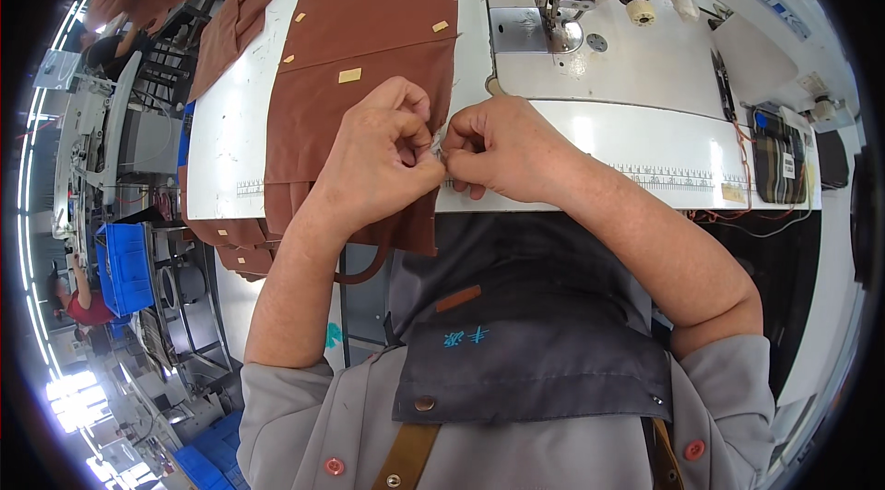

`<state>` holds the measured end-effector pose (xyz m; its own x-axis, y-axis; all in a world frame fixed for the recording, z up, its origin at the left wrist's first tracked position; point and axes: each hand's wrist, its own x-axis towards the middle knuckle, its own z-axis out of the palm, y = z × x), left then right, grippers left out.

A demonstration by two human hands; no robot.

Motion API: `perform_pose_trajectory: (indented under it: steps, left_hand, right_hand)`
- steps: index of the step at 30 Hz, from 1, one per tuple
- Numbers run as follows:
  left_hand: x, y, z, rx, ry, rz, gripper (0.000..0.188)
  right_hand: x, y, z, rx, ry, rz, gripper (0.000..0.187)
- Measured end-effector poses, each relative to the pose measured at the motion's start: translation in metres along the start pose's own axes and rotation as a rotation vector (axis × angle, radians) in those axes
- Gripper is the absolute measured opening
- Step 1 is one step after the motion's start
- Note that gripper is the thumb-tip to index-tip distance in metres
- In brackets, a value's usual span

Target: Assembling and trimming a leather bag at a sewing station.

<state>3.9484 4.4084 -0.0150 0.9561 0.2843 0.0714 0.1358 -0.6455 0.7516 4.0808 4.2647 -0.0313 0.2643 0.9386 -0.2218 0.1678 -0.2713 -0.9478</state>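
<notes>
Near our sewing machine, left fingers and right fingers pinch a wispy scrap at smooth brown cloth.

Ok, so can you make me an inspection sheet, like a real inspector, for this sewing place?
Surface: white table with a printed ruler scale along its near edge.
Job's things: brown fabric with pale yellow tabs on it; a sewing machine at the right.
Clutter: a second brown piece with a handle at the left; a dark plaid item at the right.
Hands: left hand and right hand pinch a small pale bit at the fabric's right edge; too small to identify.
Cables: an orange cable at the table's right end.
Surroundings: a blue crate and a person in red, off to the left.
</notes>
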Motion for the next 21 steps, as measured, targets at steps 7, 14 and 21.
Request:
perform_pose_trajectory:
  steps: [7, 14, 21]
  left_hand:
    - [-0.012, -0.023, 0.003, -0.295, 0.019, -0.044, 0.004]
    - [-0.013, -0.024, 0.001, -0.317, 0.002, -0.034, 0.004]
    - [-0.01, -0.023, 0.005, -0.313, 0.021, -0.018, 0.002]
  right_hand:
    - [-0.001, 0.0, 0.001, 0.036, 0.006, 0.004, 0.02]
    - [0.007, 0.004, 0.002, 0.025, 0.064, -0.044, 0.02]
    - [0.006, -0.002, -0.002, -0.077, 0.104, -0.071, 0.015]
